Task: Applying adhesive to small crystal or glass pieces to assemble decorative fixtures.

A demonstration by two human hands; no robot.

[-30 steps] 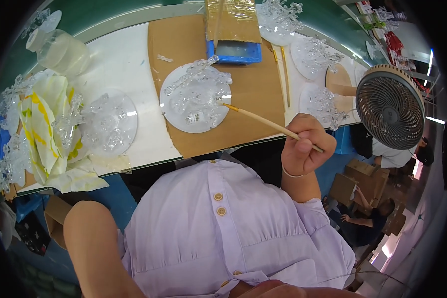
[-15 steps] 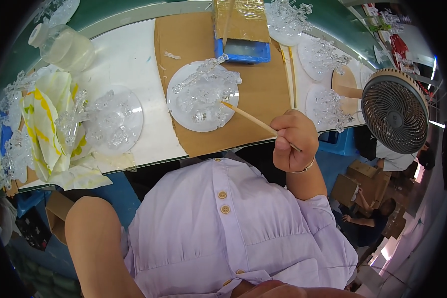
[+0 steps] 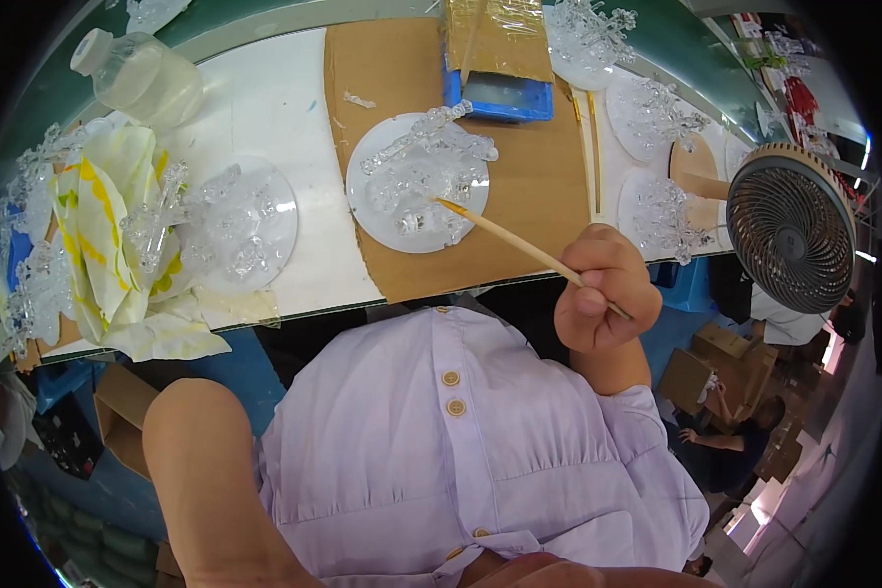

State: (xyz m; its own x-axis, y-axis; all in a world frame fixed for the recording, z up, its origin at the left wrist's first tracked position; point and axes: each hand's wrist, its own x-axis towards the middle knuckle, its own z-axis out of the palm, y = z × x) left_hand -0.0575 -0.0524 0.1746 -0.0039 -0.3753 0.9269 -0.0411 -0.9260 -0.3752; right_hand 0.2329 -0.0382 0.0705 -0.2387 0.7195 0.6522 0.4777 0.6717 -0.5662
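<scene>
My right hand [image 3: 610, 289] is closed around the pale wooden handle of a paintbrush [image 3: 513, 238]. The brush slants left, its orange-brown tip at the edge of a cluster of clear plastic pieces [image 3: 426, 176]. Those pieces lie on a round white disc [image 3: 377, 218], which rests on a sheet of brown cardboard [image 3: 519, 181]. Of my left arm [image 3: 201, 461] only the bent elbow and part of the arm show at lower left; the left hand is out of the picture.
Behind the disc stands a blue tray [image 3: 505, 101], partly covered by cardboard. Two thin brushes [image 3: 595, 167] lie beside it. A desk fan [image 3: 792, 227] stands at right. Left are another disc with clear pieces [image 3: 240, 230], a yellow-patterned cloth [image 3: 108, 235] and a clear bottle [image 3: 147, 80].
The whole view has shifted slightly, so the table appears a little further right and up. My right hand still grips the brush, its tip still by the clear pieces.
</scene>
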